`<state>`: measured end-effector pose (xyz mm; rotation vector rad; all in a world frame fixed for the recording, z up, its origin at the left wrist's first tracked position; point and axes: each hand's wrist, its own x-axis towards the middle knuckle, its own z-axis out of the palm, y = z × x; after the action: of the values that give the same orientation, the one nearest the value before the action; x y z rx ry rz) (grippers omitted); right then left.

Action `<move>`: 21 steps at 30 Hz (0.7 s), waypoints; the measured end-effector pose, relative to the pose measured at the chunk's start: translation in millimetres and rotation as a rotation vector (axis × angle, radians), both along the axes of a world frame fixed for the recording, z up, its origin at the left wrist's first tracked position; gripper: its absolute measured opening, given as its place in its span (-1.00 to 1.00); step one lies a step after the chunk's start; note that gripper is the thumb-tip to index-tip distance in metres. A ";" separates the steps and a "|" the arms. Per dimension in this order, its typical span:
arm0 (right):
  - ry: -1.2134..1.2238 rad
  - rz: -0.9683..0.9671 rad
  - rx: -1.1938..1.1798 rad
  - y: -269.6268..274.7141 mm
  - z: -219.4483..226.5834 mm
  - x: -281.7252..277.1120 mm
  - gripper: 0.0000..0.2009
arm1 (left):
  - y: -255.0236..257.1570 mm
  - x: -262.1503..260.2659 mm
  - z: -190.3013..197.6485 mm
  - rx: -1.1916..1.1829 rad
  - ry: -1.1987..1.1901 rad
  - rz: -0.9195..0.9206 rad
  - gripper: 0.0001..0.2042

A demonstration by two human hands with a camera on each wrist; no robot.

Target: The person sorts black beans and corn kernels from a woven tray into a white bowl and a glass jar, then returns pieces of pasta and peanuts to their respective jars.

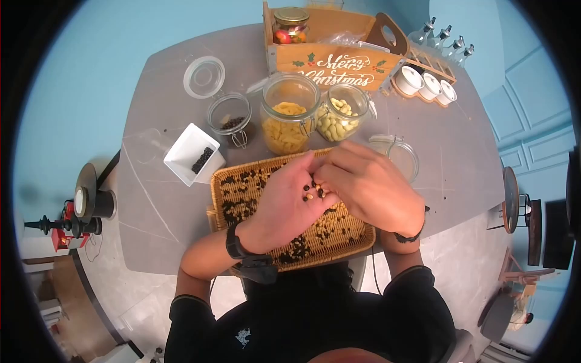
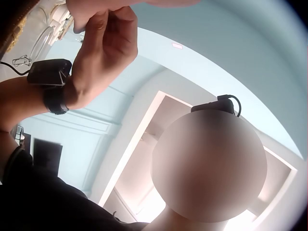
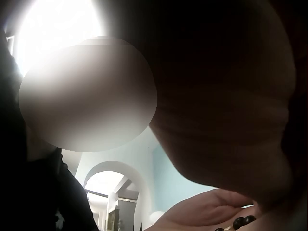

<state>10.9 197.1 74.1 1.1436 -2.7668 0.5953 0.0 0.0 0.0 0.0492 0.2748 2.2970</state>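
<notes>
A few mixed beans [image 1: 313, 191] were cupped in the upturned left hand [image 1: 284, 206] above the wicker tray [image 1: 225, 213], so the right hand's [image 1: 369, 187] curled fingers could pinch one out.

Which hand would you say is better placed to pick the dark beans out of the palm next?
Probably the right hand: its fingertips already touch the mixed beans lying in the upturned left hand, which is cupped as the holder above the wicker tray.
</notes>
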 end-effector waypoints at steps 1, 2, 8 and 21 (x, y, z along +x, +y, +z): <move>0.029 -0.021 0.002 -2.8 0.7 0.4 -0.71 | 0.5 0.1 0.3 0.006 -0.027 0.005 -0.64; 0.058 -0.042 0.004 -4.3 0.9 0.1 -0.74 | 0.7 -0.5 0.4 0.012 -0.054 0.011 -0.65; 0.043 -0.041 -0.100 1.9 -1.3 -1.1 -0.73 | 8.6 3.7 27.7 -0.199 -0.065 0.062 -0.62; -0.236 -0.550 -0.324 97.1 30.3 2.1 -0.95 | 10.2 4.2 27.0 -0.149 0.114 -0.017 -0.36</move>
<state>13.0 294.2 104.4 0.2406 -2.8299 1.0926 4.2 10.2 27.0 0.1069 0.5019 2.2540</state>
